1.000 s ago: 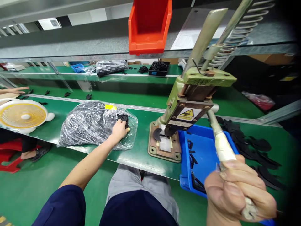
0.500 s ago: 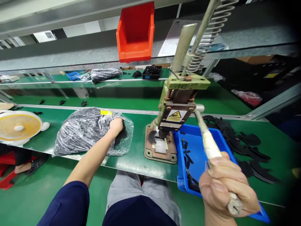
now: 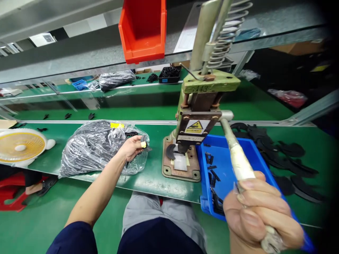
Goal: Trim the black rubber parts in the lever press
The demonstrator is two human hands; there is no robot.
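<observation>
Pinching a small black piece [image 3: 147, 149], the left hand [image 3: 131, 148] is over the right end of the clear plastic bag [image 3: 90, 151], thumb and fingers closed narrow on it. Over on the right, the right hand [image 3: 261, 211] has its fingers wrapped firmly around the pale lever [image 3: 242, 162] of the green press [image 3: 210, 83]. A curved black part [image 3: 170, 151] lies on the press base [image 3: 169, 171]; whether the tool touches anything beneath it, I can't tell.

Partway along, by the look of it! Narrow black strips [image 3: 209, 158] already lie in the blue tray [image 3: 230, 180], mostly along its left side, though finished parts or offcuts is anyone's guess. Dark curved parts [image 3: 270, 151] spread across the worktop [image 3: 156, 141] beyond it. Plenty seems left: that bag is plump with black pieces.

Behind, on the shelf, a black bin [image 3: 169, 79] holds a heap of dark bits beside another filled bag [image 3: 118, 79]. Above hangs an orange bin [image 3: 144, 53].
</observation>
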